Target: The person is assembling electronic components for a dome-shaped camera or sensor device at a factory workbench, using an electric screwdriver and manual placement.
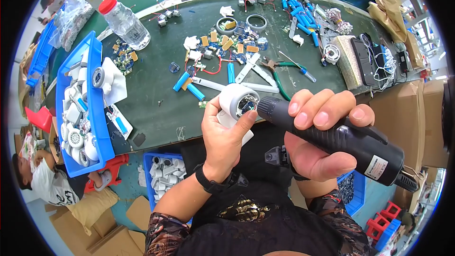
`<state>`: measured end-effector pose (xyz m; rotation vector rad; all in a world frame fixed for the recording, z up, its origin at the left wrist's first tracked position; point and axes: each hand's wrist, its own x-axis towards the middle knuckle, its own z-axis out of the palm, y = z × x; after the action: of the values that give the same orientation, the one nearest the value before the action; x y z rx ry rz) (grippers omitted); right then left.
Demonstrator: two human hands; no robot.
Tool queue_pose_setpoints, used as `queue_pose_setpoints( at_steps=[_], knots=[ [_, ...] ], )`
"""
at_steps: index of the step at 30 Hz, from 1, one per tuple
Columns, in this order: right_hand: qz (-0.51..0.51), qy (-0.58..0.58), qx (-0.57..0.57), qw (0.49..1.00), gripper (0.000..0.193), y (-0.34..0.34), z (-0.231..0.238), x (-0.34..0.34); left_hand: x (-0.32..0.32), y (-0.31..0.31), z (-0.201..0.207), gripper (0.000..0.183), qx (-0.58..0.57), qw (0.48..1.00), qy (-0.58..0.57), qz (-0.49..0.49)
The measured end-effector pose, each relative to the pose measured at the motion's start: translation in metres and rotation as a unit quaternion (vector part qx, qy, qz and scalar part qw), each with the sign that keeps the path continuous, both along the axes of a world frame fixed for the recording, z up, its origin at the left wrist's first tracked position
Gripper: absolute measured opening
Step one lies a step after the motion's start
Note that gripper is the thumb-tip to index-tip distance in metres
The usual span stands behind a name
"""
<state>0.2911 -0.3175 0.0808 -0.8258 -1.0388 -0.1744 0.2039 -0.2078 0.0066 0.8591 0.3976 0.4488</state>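
My left hand (220, 144) is closed around a white round plastic housing (230, 99) with a circuit board showing inside its open face. My right hand (322, 114) grips a black electric screwdriver (348, 143). Its tip end points left into the housing's opening; the bit itself is hidden. On the bench beyond the hands lie blue cylindrical batteries (195, 92), white plastic strips (256, 86), green-handled pliers (279, 80) and a small screwdriver (308, 75).
A blue bin (102, 132) of white parts stands at the left of the dark green bench (161, 114). Nearby is a red-capped plastic bottle (128, 26). Circuit boards and batteries (303, 16) lie farther back. Another bin (149, 180) sits below; a person (52, 180) is at left.
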Motion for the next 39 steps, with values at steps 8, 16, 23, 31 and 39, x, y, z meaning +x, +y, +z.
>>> queue_pose_setpoints(
  at_steps=[8, 16, 23, 31, 39],
  knots=[
    [0.017, 0.019, 0.062, 0.998, 0.071, -0.004, 0.002, -0.003, 0.000, 0.003, 0.002, 0.055, -0.019, 1.000, 0.009, -0.013],
    [-0.005, 0.001, 0.044, 0.999, 0.069, -0.024, 0.023, -0.004, 0.000, 0.004, 0.003, 0.055, 0.005, 1.000, 0.007, -0.004],
    [-0.244, 0.118, 0.077, 0.960, 0.070, -0.080, 0.019, 0.024, -0.005, 0.008, 0.006, 0.058, -0.009, 1.000, 0.007, -0.011],
    [-0.225, 0.517, 0.126, 0.816, 0.043, -0.145, -0.041, 0.054, -0.014, 0.020, 0.000, 0.050, 0.004, 0.998, 0.006, -0.055],
    [-0.154, 0.591, 0.100, 0.786, 0.052, -0.154, -0.080, 0.063, -0.007, 0.017, 0.008, 0.055, -0.123, 0.987, -0.023, -0.100]
  ],
)
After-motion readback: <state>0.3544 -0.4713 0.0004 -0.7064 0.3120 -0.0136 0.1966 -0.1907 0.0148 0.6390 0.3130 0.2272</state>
